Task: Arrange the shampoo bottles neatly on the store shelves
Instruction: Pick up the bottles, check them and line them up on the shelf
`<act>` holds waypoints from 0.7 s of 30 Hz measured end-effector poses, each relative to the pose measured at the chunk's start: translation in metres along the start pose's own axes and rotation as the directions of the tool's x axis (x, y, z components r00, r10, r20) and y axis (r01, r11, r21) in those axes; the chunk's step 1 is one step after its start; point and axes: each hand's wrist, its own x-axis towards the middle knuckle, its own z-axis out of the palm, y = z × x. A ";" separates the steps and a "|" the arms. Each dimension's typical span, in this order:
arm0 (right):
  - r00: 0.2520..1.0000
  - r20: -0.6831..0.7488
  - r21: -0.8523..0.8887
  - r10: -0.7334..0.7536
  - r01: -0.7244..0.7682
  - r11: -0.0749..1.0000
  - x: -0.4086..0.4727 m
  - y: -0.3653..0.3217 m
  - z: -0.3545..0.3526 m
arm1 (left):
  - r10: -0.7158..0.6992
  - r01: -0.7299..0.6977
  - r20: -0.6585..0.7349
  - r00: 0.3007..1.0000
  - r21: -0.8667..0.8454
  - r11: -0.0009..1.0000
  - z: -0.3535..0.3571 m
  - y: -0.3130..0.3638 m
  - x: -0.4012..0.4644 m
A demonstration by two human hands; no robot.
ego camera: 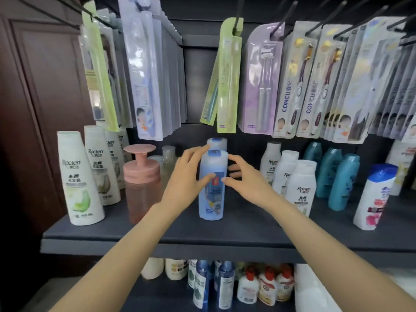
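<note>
Hands either side of upright blue shampoo bottle (212, 184), fingers (208, 177) touching label.

The blue bottle (212, 185) is smooth, shiny plastic. The shelf (157, 235) looks dark and dull. The pink bottle (141, 188) is see-through plastic.

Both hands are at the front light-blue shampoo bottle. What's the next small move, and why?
Probably nudge the front light-blue bottle straight back toward the second light-blue bottle behind it. The left hand and right hand flank it with fingertips on its label, and it stands upright, forward of its twin.
</note>
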 end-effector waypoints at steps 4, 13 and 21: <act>0.998 -0.058 0.151 0.034 -0.025 0.988 -0.006 0.003 0.014 | -0.008 0.036 0.160 0.987 -0.172 0.984 -0.005 -0.003 0.007; 0.995 0.067 0.265 0.074 -0.089 0.960 -0.039 0.015 0.038 | 0.015 -0.024 -0.033 0.999 -0.293 0.956 -0.029 0.004 -0.031; 0.990 0.014 0.361 0.139 -0.135 0.923 -0.076 0.023 0.031 | -0.314 0.224 0.016 0.949 -0.736 0.639 -0.050 0.014 -0.067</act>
